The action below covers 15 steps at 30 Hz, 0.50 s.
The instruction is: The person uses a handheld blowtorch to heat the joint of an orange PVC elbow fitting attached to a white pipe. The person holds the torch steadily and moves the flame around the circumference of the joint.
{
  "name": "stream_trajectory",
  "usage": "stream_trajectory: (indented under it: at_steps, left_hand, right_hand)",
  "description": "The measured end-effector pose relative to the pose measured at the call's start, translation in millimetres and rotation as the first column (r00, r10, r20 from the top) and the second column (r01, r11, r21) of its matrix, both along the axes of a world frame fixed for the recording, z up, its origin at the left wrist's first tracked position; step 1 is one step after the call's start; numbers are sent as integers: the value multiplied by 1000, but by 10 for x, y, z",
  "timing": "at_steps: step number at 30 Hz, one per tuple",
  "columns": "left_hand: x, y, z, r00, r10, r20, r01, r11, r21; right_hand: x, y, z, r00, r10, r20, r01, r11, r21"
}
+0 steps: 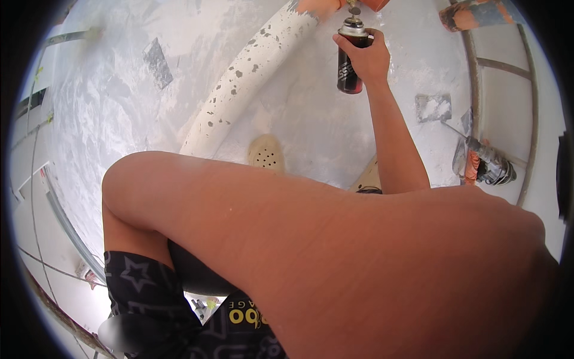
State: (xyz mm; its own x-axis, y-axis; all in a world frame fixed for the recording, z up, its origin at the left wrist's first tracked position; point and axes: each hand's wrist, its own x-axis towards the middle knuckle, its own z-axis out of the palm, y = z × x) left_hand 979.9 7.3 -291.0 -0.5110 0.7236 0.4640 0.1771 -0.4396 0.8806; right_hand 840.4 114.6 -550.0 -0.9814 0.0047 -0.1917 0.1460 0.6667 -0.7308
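My right hand (369, 57) is wrapped round a black-and-red pressurised can (350, 78) with a silver top, held upright at the upper middle. A fitting with a dark round knob (354, 11) sits on the can's top, partly cut off by the picture's edge. Just behind it shows an orange piece (375, 4). Beside the can, a white pipe (239, 78) with dark flaked spots runs slantwise, turning orange at its far end. My left forearm crosses very near the camera, its elbow at the left. At the right end my left hand (508, 224) shows only its back; the fingers are hidden.
Beige clogs (267, 152) are on my feet, on a grey, smeared floor (311, 125). At the right lies a power tool (495, 163) with a long bit, beside a brown frame (476, 90). Another orange pipe (475, 16) is at the upper right. Cables hang at the left.
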Motion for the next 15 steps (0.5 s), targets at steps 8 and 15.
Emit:
stream_trajectory:
  at_steps: [8,15]
  left_hand:
    - [-160,100,-32,984,-175,-32,173,984,-49]
    - [-632,-366,-249,923,-373,-96,226,725,-650]
  right_hand:
    - [18,-2,-83,999,32,-12,-32,999,-17]
    - [34,-94,-92,998,33,46,-31,999,-42]
